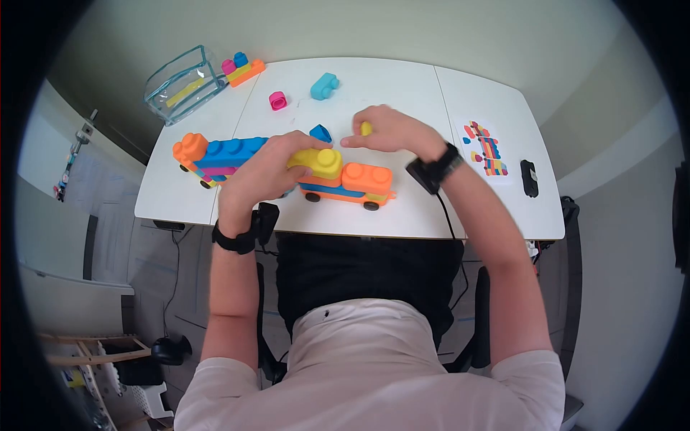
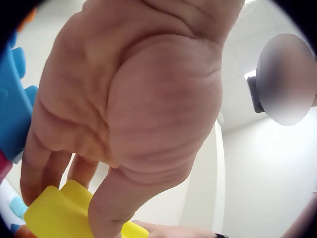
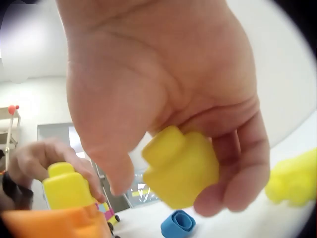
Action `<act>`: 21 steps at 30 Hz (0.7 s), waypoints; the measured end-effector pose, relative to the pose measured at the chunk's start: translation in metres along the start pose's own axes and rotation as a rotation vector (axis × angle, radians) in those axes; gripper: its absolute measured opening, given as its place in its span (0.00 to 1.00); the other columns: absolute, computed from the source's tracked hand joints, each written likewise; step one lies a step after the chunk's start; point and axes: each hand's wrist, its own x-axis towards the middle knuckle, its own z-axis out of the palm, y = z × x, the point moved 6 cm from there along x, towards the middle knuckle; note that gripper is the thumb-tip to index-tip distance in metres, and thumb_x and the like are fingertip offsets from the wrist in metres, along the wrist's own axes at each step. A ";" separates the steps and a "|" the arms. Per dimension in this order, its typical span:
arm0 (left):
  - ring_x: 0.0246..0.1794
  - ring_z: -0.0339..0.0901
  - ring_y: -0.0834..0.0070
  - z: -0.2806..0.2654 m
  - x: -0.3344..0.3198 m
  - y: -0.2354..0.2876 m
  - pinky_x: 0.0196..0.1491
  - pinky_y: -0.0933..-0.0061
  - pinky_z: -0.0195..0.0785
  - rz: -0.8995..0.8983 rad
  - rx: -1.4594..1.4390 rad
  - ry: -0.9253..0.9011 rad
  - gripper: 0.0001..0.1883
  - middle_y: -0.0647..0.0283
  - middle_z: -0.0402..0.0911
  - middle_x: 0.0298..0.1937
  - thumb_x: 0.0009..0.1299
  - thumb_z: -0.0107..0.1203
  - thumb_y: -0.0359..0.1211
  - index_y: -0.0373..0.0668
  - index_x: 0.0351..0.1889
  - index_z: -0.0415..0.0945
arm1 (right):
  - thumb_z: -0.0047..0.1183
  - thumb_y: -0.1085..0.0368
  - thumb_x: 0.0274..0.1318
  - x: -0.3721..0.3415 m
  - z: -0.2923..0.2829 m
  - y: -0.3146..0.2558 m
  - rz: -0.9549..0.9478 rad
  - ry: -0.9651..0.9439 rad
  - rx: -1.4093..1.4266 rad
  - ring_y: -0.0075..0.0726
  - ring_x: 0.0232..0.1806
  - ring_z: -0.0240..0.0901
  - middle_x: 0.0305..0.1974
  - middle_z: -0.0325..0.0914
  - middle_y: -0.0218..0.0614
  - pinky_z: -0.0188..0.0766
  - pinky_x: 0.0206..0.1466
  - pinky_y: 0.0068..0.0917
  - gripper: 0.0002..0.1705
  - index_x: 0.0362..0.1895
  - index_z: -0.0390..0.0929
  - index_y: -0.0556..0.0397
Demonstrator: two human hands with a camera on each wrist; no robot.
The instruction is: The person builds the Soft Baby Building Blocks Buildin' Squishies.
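My left hand [image 1: 260, 171] grips a long yellow block [image 1: 325, 164] at the orange wagon [image 1: 334, 191], which has black wheels. In the left wrist view, thumb and fingers close around that yellow block [image 2: 62, 213]. Raised over the table just to the right, my right hand [image 1: 394, 132] holds a small yellow block [image 3: 181, 168] by its fingers. A blue block [image 1: 320, 133] lies between the hands, and in the right wrist view its hollow side [image 3: 178, 224] shows. Left of the left hand stands a blue block vehicle [image 1: 233, 152] with an orange front [image 1: 190, 146], partly covered by the hand.
Toward the back lie a pink block [image 1: 277, 100] and a light-blue block [image 1: 325, 86]. A clear zip bag [image 1: 183, 85] and joined blocks [image 1: 244, 70] sit at the far left. On the right are a picture sheet [image 1: 489, 149] and a black device [image 1: 529, 178]. Another yellow block [image 3: 294, 182] shows beside the right hand.
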 end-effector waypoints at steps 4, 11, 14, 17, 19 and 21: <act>0.61 0.85 0.50 0.001 -0.003 0.007 0.65 0.59 0.78 -0.046 -0.047 -0.003 0.31 0.50 0.86 0.61 0.68 0.63 0.14 0.43 0.70 0.82 | 0.69 0.46 0.65 0.075 0.048 0.004 -0.370 0.158 -0.346 0.54 0.47 0.90 0.43 0.90 0.47 0.85 0.49 0.44 0.28 0.61 0.84 0.48; 0.61 0.82 0.44 0.007 0.000 0.017 0.63 0.54 0.77 0.006 -0.031 -0.004 0.33 0.49 0.83 0.61 0.69 0.60 0.15 0.45 0.74 0.79 | 0.67 0.52 0.67 0.109 0.073 -0.037 -0.381 -0.056 -0.734 0.53 0.52 0.91 0.50 0.92 0.44 0.86 0.54 0.47 0.20 0.56 0.85 0.49; 0.63 0.81 0.47 0.015 0.001 0.017 0.62 0.52 0.77 0.151 0.029 0.112 0.33 0.49 0.82 0.63 0.70 0.61 0.17 0.45 0.74 0.79 | 0.67 0.54 0.65 0.118 0.050 -0.039 -0.326 0.048 -0.650 0.58 0.48 0.91 0.46 0.90 0.44 0.86 0.48 0.52 0.22 0.58 0.81 0.48; 0.62 0.80 0.47 0.028 0.004 0.028 0.63 0.51 0.77 0.025 0.116 0.041 0.33 0.50 0.82 0.63 0.69 0.61 0.18 0.46 0.74 0.79 | 0.70 0.52 0.65 0.140 0.020 -0.045 -0.365 0.143 -0.552 0.59 0.56 0.88 0.61 0.85 0.48 0.85 0.54 0.53 0.25 0.60 0.81 0.48; 0.61 0.80 0.47 0.033 0.007 0.034 0.63 0.51 0.77 -0.002 0.143 0.034 0.34 0.50 0.81 0.63 0.68 0.61 0.17 0.46 0.74 0.79 | 0.74 0.50 0.63 0.164 0.015 -0.050 -0.382 0.001 -0.547 0.61 0.63 0.84 0.74 0.74 0.50 0.83 0.63 0.52 0.30 0.65 0.81 0.44; 0.58 0.80 0.45 0.038 0.006 0.036 0.64 0.51 0.77 0.009 0.173 0.048 0.37 0.50 0.80 0.62 0.63 0.59 0.15 0.44 0.74 0.80 | 0.75 0.51 0.62 0.179 0.016 -0.067 -0.438 -0.047 -0.556 0.61 0.64 0.83 0.76 0.72 0.49 0.81 0.65 0.52 0.31 0.66 0.82 0.43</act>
